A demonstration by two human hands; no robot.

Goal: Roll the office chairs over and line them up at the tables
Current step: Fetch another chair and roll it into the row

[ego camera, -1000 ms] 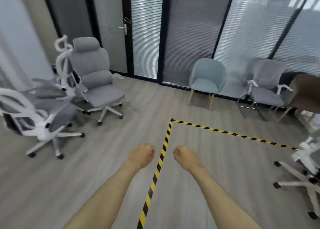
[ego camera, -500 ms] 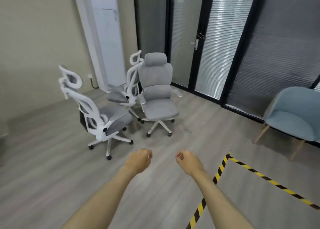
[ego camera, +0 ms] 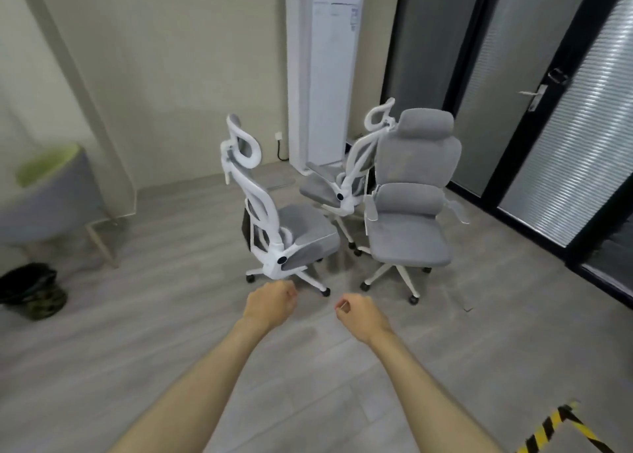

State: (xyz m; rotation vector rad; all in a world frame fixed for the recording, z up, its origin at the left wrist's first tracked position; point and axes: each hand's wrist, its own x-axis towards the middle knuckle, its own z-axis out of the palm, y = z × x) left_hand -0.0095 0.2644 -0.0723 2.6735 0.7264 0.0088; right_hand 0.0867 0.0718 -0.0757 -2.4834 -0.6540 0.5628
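While both of your hands are held out in front, fingers curled into fists around nothing, the chairs stand clustered on the floor [ego camera: 102, 350] just ahead, by the tall white unit [ego camera: 325, 75]. Your left hand [ego camera: 270, 303] is the nearer one to the white-framed chair [ego camera: 291, 243], which stands side-on to you: its tall back rises on the left and its seat points right, towards the grey padded chair [ego camera: 411, 212]. Your right hand [ego camera: 359, 312] lines up more with that grey chair, which faces you, so its back is on the far side. A second white-framed chair [ego camera: 342, 185] sits behind the two. The first chair's back looks the easiest reach, up and slightly left of your left hand. No tabletop is in view.
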